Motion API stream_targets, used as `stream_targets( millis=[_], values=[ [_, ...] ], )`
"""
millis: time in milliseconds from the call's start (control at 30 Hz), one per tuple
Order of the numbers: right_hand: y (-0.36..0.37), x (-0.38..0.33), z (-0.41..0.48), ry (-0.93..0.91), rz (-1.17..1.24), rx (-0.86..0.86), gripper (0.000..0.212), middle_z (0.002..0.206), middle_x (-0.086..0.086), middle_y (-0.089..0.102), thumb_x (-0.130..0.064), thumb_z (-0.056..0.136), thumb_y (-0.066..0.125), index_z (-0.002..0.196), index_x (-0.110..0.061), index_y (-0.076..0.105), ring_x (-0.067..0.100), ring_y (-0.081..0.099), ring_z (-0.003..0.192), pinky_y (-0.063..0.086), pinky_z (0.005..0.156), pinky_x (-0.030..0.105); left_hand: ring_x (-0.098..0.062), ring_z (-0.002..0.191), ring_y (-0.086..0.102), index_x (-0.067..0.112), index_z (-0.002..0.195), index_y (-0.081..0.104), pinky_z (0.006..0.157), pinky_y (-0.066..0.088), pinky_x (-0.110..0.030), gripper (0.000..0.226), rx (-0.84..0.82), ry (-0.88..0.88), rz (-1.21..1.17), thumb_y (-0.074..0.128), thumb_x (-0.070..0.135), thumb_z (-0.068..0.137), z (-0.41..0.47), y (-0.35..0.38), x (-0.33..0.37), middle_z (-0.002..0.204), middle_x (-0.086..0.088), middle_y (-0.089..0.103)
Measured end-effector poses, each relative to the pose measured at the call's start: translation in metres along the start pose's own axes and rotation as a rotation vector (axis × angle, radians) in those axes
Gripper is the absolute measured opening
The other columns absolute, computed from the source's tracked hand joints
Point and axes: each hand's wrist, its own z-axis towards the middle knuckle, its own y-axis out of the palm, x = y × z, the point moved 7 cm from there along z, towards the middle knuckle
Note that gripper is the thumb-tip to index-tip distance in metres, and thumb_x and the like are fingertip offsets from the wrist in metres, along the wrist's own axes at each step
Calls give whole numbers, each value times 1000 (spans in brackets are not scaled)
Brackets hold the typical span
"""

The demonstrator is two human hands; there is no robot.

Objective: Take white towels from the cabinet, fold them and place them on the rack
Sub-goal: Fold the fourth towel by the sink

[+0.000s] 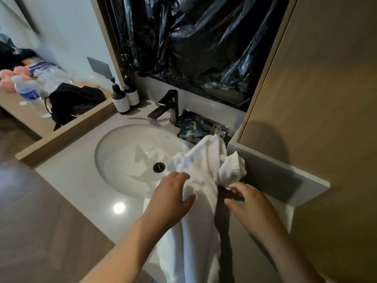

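Both hands are over the towel point(200, 221), and neither grips it. My left hand point(173, 198) lies on the cloth with fingers spread. My right hand point(250, 204) hovers loose-fingered just beside the bunched end, and I cannot tell whether its fingertips touch it. The towel lies crumpled across the right side of the desk point(85, 190), with its top end bunched against the grey ledge point(275, 180), one flank over the sink point(100, 154) rim and its lower part hanging off the front edge toward me. I judge this to be the start of folding: the towel is out, rumpled, with nothing squared. Next I would need to find two corners, pinch them and spread the cloth flat. Room is tight. The ledge and wall panel point(326, 99) close off the right, the basin gives no flat support in the middle, and the tap point(169, 105) and bottles point(122, 99) stand behind. The open air in front of the desk edge looks the best place to work. No rack shows from here.
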Motion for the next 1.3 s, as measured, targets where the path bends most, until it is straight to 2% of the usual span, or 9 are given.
stream_targets(
  millis=[267,433,633,767,833,967,1067,1167,1300],
  values=[
    [20,-5,-5,40,84,-38,41,129,-10,57,-43,91,62,129,-32,54,7,54,115,46,87,21,-18,107,55,19,129,49,88,45,-27,52,-33,-61,-70,64,47,87,7,13,-22,124,1,49],
    [32,-9,-5,84,162,-44,39,118,-4,62,-41,91,62,126,-25,58,10,61,100,52,87,27,-20,98,60,20,127,43,84,50,-35,58,-123,-155,-60,67,51,83,5,20,-35,113,-2,57],
    [58,-5,-5,254,324,-162,51,106,0,68,-41,92,60,137,-20,49,16,66,91,55,85,38,-20,72,59,13,111,53,67,47,-33,32,-102,-134,-113,66,26,86,8,17,-31,78,-6,65],
    [51,-6,-3,249,379,-76,23,74,21,63,-23,88,68,97,-2,64,25,57,63,53,74,44,-9,59,50,15,110,54,57,38,-25,24,-49,-95,-173,64,20,88,6,14,-28,66,3,56],
    [43,-8,-5,226,389,-32,18,74,22,62,-21,88,66,87,-3,62,24,53,62,52,70,43,-4,59,49,18,110,55,55,37,-19,28,-42,-102,-195,67,22,86,4,12,-30,65,9,53],
    [20,-14,-11,132,435,56,8,69,2,64,-23,91,62,86,-17,64,16,60,66,52,65,33,-3,59,49,20,98,59,55,37,-18,24,-31,-124,-228,74,25,81,2,10,-34,64,10,53],
    [-1,-25,-16,0,411,107,10,69,-5,62,-26,93,61,87,-20,64,8,59,67,46,57,14,-5,61,53,18,87,64,56,39,-18,14,-2,-122,-254,76,25,81,3,3,-32,65,7,58],
    [-15,-37,-20,-89,387,146,9,70,-9,61,-28,94,61,89,-21,64,3,59,71,45,59,11,-9,63,57,19,78,65,60,44,-24,13,10,-86,-246,75,26,81,6,-7,-26,66,3,63],
    [-44,-52,-20,-154,449,244,5,74,-11,63,-24,94,62,91,-23,66,4,59,72,46,61,10,-5,59,49,20,74,61,55,35,-14,17,133,41,-192,73,27,83,9,-39,-6,65,8,52]
  ],
)
